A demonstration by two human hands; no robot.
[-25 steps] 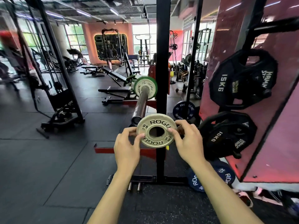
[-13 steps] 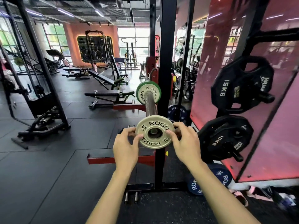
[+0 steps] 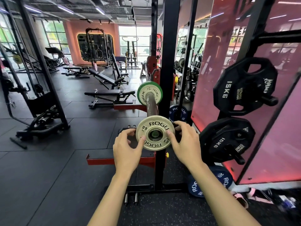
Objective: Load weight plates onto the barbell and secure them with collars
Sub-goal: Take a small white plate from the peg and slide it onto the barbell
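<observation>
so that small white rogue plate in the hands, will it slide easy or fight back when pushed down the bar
The white plate is marked 0.5, so probably light. It looks rigid; its hole sits over the bar end, so it likely slides straight along the sleeve toward the green plate. Both hands pinch its rim.

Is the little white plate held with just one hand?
No, both the left hand and the right hand grip the edges of the white plate at the end of the barbell.

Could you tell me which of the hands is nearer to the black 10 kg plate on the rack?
Right. The right hand grips the white plate beside the 10 kg plate; the left hand holds its far side.
</observation>
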